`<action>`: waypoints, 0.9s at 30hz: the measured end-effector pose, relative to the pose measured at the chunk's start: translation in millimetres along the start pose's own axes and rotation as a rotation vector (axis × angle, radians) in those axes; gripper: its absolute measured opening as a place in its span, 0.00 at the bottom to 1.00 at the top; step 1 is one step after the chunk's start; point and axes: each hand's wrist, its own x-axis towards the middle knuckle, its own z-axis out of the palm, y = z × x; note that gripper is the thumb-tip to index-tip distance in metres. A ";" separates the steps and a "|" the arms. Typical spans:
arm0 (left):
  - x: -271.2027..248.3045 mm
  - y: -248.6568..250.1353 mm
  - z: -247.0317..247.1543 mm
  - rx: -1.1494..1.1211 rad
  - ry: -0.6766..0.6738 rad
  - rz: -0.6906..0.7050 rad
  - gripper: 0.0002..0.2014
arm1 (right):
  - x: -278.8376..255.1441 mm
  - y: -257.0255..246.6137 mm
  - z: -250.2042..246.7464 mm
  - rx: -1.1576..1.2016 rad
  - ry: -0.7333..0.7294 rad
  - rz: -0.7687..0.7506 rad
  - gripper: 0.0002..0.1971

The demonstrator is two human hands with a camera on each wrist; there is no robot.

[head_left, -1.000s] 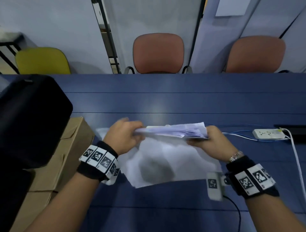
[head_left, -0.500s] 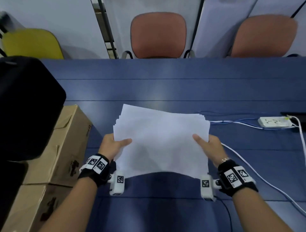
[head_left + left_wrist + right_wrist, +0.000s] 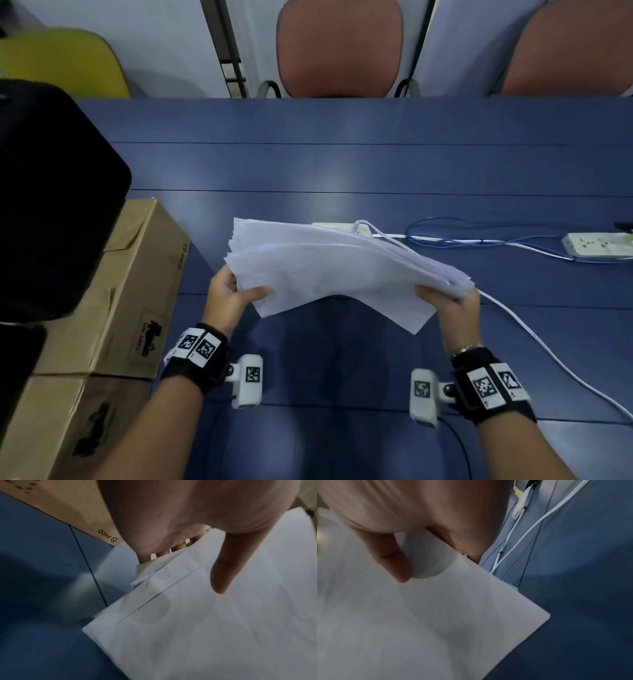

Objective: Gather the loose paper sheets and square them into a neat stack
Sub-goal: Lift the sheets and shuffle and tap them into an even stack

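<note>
The paper stack (image 3: 329, 274) is held above the blue table (image 3: 376, 164), its long axis running left to right and tilted, far-left corner high, near-right corner low. Its edges are fanned, not flush. Two cardboard boxes (image 3: 137, 291) stand closed at the left; their contents cannot be seen. The left hand (image 3: 227, 298) pinches the left edge, thumb (image 3: 223, 574) on top, fingers curled beneath. The right hand (image 3: 452, 308) pinches the right edge likewise, thumb (image 3: 392, 561) on the top sheet.
</note>
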 end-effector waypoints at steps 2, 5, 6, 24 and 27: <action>3.5 0.0 -1.2 -0.004 -0.027 -0.002 0.25 | 3.1 0.0 0.3 0.021 0.009 0.007 0.20; 9.8 -19.0 0.5 0.050 -0.047 -0.089 0.24 | 7.9 5.7 -1.3 0.001 0.014 0.023 0.21; 9.3 -26.0 0.4 0.074 -0.038 -0.144 0.20 | 7.1 7.0 -2.2 0.008 0.019 0.035 0.20; 0.6 25.3 -6.4 -0.191 -0.233 -0.089 0.34 | 18.0 24.7 -17.6 0.010 0.014 0.104 0.12; -2.4 20.2 -11.1 -0.433 -0.323 -0.170 0.31 | 17.7 25.6 -13.7 0.002 0.067 0.148 0.08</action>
